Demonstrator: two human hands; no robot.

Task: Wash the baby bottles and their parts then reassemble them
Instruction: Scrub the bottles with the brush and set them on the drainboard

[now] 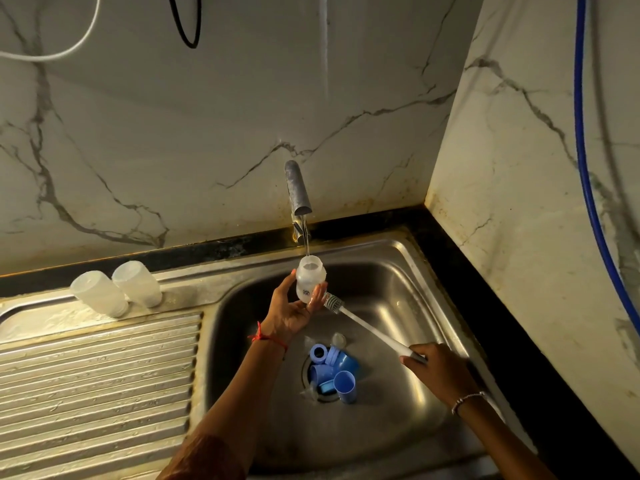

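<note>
Two sets of fingers first: left fingers (318,295) and thumb curl round the lower body of a clear baby bottle (309,277), gripping it upright, mouth up, right under the stream; right fingers (414,355) wrap the far end of a long white bottle brush (372,330), whose bristle head sits outside the bottle, just beside its base and the left fingertips. We mark the left hand (287,317) as palm-up, cradling from below, and the right hand (440,370) as closed on the handle over the right side of the basin. Water falls from the faucet (298,188) into the open neck. We judge the bottle light, stiff thin plastic, wet and so slippery, getting heavier as it fills. Best hold, we think, is round the body below the shoulder, leaving the neck free for the brush. Brush handle looks slim, maybe a bit springy; an end grip gives reach but less control. Further out, in the sink (398,282) round the drain lie blue rings and caps (332,370) plus a clear teat (338,340), not yet rinsed, we guess. On the ribbed drainboard (104,375) at left, a first inverted bottle (98,294) and a second inverted bottle (137,283) seem to stand mouth-down, touching each other, well apart from the hands. Veined wall tiles (173,133) stand behind.
</note>
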